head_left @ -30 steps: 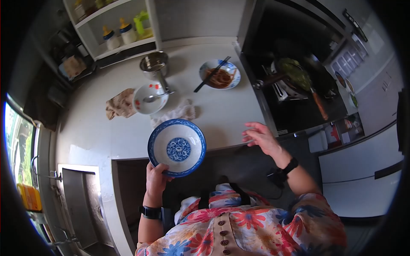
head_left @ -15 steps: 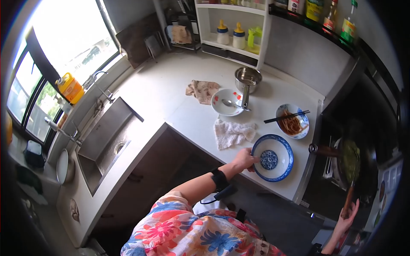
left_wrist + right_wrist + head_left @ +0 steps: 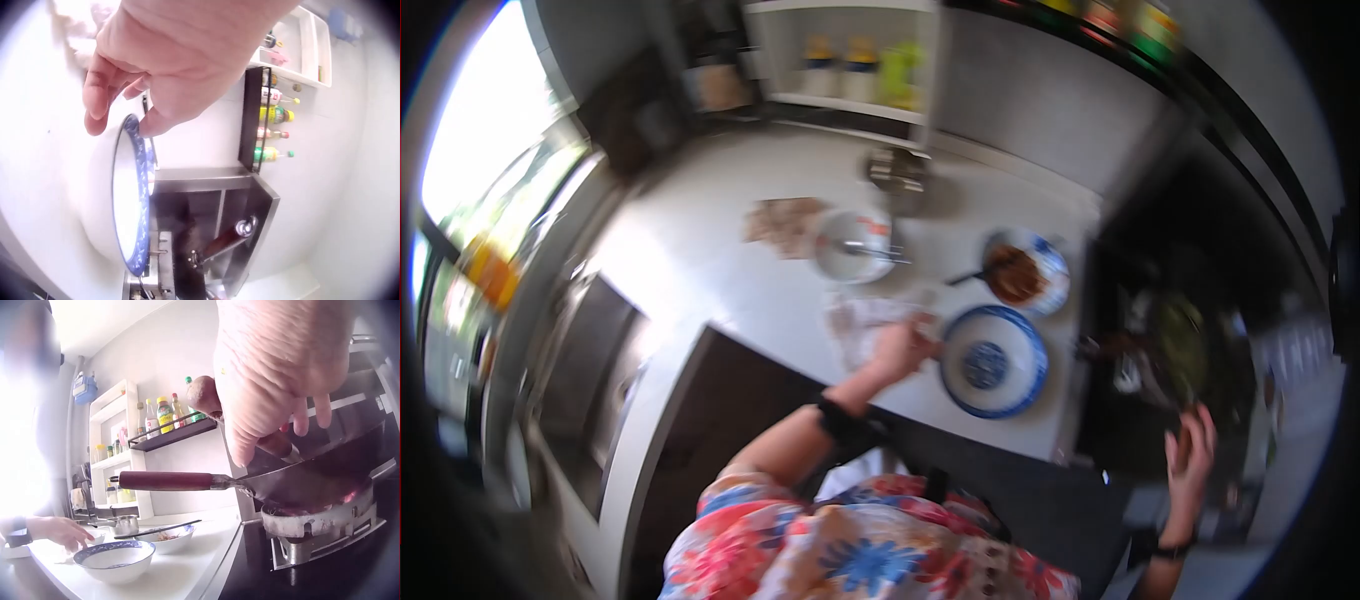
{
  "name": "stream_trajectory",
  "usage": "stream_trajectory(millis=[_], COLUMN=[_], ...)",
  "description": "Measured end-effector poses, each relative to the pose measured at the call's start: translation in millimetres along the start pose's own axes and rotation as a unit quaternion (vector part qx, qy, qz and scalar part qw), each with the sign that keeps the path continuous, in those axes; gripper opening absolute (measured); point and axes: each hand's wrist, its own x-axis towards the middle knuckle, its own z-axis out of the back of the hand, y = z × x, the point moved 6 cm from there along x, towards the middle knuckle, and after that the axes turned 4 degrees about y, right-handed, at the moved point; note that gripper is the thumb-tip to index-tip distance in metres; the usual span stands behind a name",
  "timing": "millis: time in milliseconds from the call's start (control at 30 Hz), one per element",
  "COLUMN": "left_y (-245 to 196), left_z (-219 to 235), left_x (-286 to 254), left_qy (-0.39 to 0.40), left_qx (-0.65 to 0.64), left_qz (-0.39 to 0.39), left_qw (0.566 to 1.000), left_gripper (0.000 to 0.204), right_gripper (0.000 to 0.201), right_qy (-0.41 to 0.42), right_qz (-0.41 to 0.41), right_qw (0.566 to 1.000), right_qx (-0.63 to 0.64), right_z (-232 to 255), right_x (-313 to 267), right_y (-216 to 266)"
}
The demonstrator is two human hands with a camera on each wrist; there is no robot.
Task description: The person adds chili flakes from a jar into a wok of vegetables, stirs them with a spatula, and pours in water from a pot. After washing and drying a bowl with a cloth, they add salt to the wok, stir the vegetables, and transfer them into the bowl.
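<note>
A blue-and-white bowl (image 3: 990, 365) stands at the counter's front right, its inside bare. My left hand (image 3: 900, 350) is right at the bowl's left rim with fingers loosely bent; in the left wrist view the thumb (image 3: 156, 122) overlaps the rim and the other fingers are apart from it. My right hand (image 3: 1192, 455) holds the wooden handle (image 3: 275, 445) of a cooking utensil between thumb and fingers. The utensil's head is hidden in the wok (image 3: 300, 484), where green food (image 3: 1180, 340) lies. A flame shows under the wok.
Behind the bowl is a patterned bowl of reddish-brown food (image 3: 1020, 275) with chopsticks (image 3: 159, 529). Farther left are a white bowl (image 3: 835, 250) with a spoon, a metal pot (image 3: 898, 180) and cloths. The wok's long handle (image 3: 165, 481) points toward the counter.
My left hand has brought the bowl from over the counter's front edge onto the counter and loosened from its rim. My right hand, empty before, has moved right and taken hold of the utensil's handle.
</note>
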Motion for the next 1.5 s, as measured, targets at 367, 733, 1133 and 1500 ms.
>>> stream_trajectory(millis=[367, 733, 1133, 1500], left_y=[-127.0, -181.8, -185.3, -182.9], left_z=[-53.5, -110.7, -112.0, -110.5], left_x=[9.3, -0.5, -5.7, -4.1], left_qy=[0.228, 0.215, 0.161, 0.182], left_qx=[-0.197, -0.328, -0.332, -0.309], left_qz=[-0.064, -0.079, -0.093, -0.089], left_qw=[0.951, 0.917, 0.925, 0.929], left_gripper=[0.038, 0.054, 0.045, 0.046], right_gripper=[0.016, 0.033, 0.021, 0.016], right_qy=[-0.16, -0.16, -0.23, -0.255], right_qz=[-0.199, -0.439, -0.223, -0.16], right_qw=[0.926, 0.777, 0.864, 0.819], right_qx=[0.279, 0.421, 0.389, 0.489], right_z=[90.0, 152.5, 127.0, 130.7], right_x=[45.1, -2.4, 41.4, 8.1], right_y=[-76.6, -224.2, -192.7, -143.1])
